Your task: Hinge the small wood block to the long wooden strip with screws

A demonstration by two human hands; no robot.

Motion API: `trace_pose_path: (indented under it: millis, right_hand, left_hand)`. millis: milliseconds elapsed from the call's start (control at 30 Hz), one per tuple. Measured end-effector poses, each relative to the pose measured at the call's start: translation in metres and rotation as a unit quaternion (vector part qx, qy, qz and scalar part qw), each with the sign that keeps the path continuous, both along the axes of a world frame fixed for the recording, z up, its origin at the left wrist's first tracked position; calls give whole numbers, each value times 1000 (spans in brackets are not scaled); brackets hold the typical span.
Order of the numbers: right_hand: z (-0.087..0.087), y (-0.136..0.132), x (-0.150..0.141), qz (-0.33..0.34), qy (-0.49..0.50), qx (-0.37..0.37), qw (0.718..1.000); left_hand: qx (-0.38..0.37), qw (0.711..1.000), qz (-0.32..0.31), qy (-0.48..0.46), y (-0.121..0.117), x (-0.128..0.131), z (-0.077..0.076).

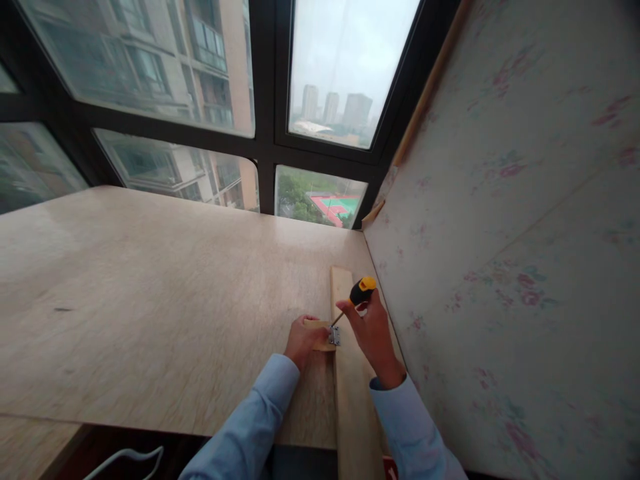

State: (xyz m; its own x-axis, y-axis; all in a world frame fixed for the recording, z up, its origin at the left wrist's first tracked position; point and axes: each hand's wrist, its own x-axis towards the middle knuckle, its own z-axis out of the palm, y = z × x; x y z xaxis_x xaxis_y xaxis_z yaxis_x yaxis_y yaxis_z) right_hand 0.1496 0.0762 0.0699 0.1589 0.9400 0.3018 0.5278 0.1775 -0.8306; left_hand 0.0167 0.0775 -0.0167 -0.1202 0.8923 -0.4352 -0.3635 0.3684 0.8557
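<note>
A black and yellow screwdriver (362, 291) is pinched in the fingers of my right hand (369, 325), its shaft slanting down to the left. The tip meets the upper part of a small metal hinge (335, 335). That hinge lies across the joint between a long wooden board (350, 380) and a short wooden piece (320, 345). My left hand (301, 340) grips the short piece from the left, with fingers at its far edge and the thumb close to the hinge. Whether a screw sits under the tip is too small to tell.
The boards rest on a broad beige windowsill (175, 287). A papered wall (500, 267) rises close on the right, and dark-framed windows (265, 100) stand behind. Below the sill's front edge, at lower left, a white cable (127, 453) shows in a dark gap.
</note>
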Motion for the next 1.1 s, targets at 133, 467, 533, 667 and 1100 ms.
trace_pose_path:
  millis: [133, 467, 533, 667, 1100]
  right_hand:
    - [-10, -2, 6, 140, 138, -14, 980]
    - [3, -2, 4, 5, 35, -10, 999]
    - [0, -3, 3, 43, 69, -6, 997]
    - [-5, -4, 9, 159, 167, -17, 973]
    - [0, -5, 7, 119, 131, -20, 984]
  left_hand:
    - [4, 1000, 0, -9, 0, 0, 0]
    - [19, 1000, -5, -23, -1, -1, -3]
    - [22, 999, -5, -25, -1, -1, -2]
    - [20, 1000, -9, -19, 1, -1, -3]
    - [14, 1000, -5, -9, 1, 0, -1]
